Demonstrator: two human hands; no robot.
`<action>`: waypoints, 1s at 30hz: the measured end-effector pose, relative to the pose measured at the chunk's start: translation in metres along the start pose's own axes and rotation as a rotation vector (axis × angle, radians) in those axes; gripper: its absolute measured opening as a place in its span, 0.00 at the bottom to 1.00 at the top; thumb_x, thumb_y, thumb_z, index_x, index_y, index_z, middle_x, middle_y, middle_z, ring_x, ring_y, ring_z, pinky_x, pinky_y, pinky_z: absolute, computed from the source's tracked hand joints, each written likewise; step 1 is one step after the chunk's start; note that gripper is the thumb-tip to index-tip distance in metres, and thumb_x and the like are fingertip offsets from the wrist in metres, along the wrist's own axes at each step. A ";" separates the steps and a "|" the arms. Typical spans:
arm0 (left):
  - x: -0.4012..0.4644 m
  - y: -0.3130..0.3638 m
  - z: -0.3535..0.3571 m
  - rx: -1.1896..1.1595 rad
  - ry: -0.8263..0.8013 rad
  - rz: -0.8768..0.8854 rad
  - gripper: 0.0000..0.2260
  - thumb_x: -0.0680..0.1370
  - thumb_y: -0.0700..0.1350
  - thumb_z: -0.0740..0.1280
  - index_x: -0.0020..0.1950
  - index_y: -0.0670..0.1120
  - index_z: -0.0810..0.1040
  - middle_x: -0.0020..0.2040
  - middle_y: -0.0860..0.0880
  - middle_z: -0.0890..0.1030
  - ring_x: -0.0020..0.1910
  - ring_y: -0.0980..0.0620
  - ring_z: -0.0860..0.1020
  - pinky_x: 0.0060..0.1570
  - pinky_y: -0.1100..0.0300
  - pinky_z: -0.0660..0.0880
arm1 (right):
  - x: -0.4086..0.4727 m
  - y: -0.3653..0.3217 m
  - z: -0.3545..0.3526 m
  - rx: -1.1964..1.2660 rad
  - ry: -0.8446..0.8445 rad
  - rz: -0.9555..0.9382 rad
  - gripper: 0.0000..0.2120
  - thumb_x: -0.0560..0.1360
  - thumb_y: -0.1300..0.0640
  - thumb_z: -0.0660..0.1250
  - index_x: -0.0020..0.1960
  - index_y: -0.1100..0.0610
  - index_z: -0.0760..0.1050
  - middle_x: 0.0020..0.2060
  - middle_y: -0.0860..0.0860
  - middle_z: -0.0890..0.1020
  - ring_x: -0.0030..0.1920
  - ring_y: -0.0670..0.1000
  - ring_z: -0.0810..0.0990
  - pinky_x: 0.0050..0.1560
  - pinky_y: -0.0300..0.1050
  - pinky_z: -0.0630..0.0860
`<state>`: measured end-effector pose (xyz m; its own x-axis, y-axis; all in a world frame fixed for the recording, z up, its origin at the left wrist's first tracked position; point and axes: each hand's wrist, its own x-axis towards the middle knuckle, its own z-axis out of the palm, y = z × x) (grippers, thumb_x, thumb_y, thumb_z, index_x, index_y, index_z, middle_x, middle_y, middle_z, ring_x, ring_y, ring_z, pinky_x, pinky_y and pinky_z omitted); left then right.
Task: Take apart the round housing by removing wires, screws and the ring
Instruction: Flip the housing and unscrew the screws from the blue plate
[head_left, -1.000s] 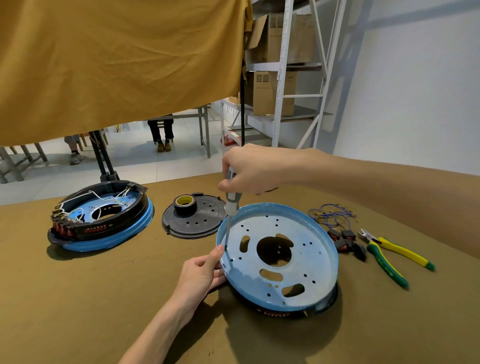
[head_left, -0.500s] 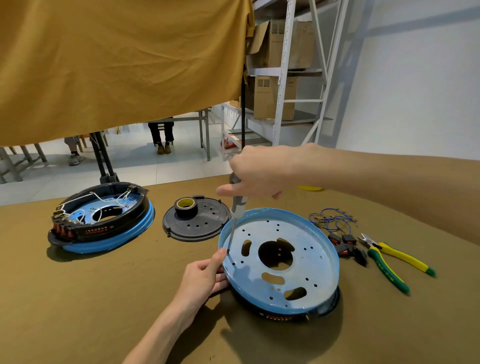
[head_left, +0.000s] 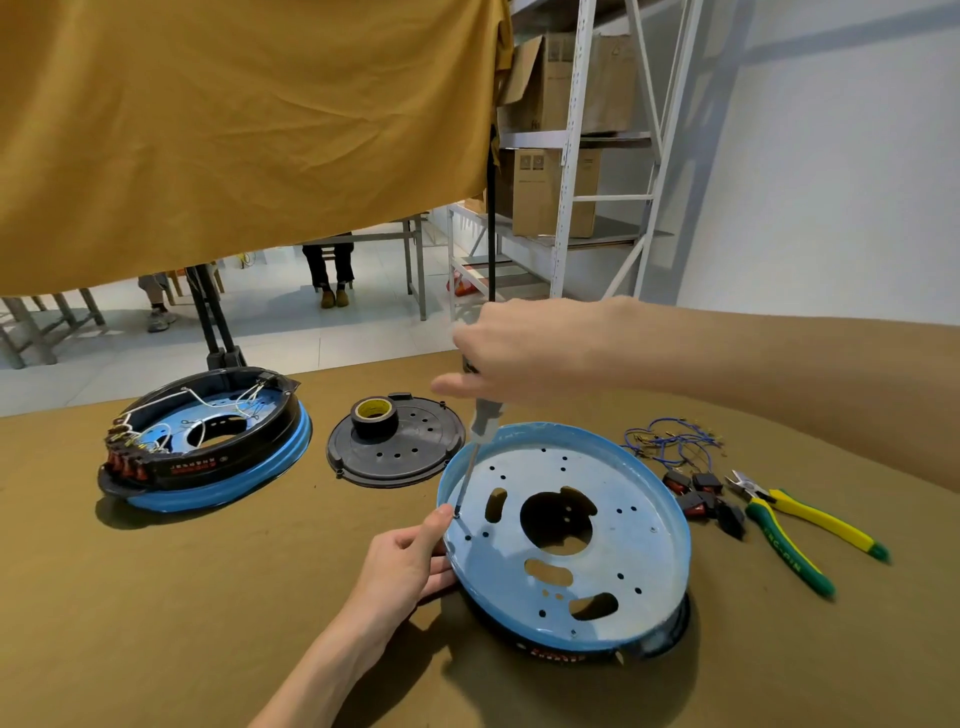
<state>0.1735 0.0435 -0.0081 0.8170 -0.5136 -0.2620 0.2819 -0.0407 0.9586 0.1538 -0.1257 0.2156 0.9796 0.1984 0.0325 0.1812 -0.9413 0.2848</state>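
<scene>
A round blue housing (head_left: 613, 525) with a perforated plate lies tilted on the brown table, its black ring (head_left: 561, 649) showing under the near edge. My right hand (head_left: 524, 348) grips a screwdriver (head_left: 480, 431) upright, its tip set at a screw near the housing's left rim. My left hand (head_left: 405, 561) holds that left rim, thumb up beside the screwdriver tip. Loose blue wires (head_left: 670, 441) and black-and-red switches (head_left: 701, 493) lie to the right of the housing.
A second blue and black housing with wires (head_left: 208, 441) sits at the left. A black round cover (head_left: 400, 447) carrying a tape roll (head_left: 375, 413) lies in the middle. Yellow-green cutters (head_left: 795, 525) lie at the right. An ochre cloth hangs behind; metal shelves stand beyond.
My right hand has turned on the screwdriver handle and shifted slightly right, fingers now blurred. The left hand and housing stay in place.
</scene>
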 end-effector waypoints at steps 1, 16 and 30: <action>0.000 0.000 0.000 -0.002 -0.003 -0.002 0.30 0.66 0.65 0.71 0.56 0.44 0.84 0.50 0.47 0.89 0.51 0.48 0.87 0.44 0.59 0.84 | 0.000 -0.001 0.003 -0.056 0.048 -0.016 0.26 0.81 0.34 0.56 0.39 0.54 0.71 0.32 0.51 0.75 0.30 0.51 0.77 0.26 0.46 0.73; -0.001 0.003 0.001 0.019 0.001 -0.037 0.27 0.68 0.64 0.69 0.57 0.46 0.83 0.51 0.49 0.89 0.51 0.50 0.87 0.47 0.57 0.85 | 0.000 -0.003 -0.009 0.170 0.020 -0.060 0.19 0.80 0.38 0.64 0.44 0.53 0.78 0.35 0.49 0.80 0.35 0.49 0.80 0.31 0.42 0.73; -0.002 0.004 0.001 0.006 -0.003 -0.043 0.25 0.70 0.62 0.69 0.57 0.44 0.84 0.50 0.46 0.88 0.51 0.48 0.87 0.42 0.60 0.84 | -0.001 0.005 -0.003 0.333 -0.019 -0.132 0.09 0.77 0.48 0.73 0.50 0.52 0.78 0.40 0.48 0.82 0.42 0.51 0.82 0.42 0.48 0.82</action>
<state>0.1723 0.0439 -0.0035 0.8029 -0.5136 -0.3026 0.3135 -0.0679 0.9471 0.1536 -0.1298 0.2201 0.9469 0.3216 -0.0029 0.3211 -0.9461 -0.0431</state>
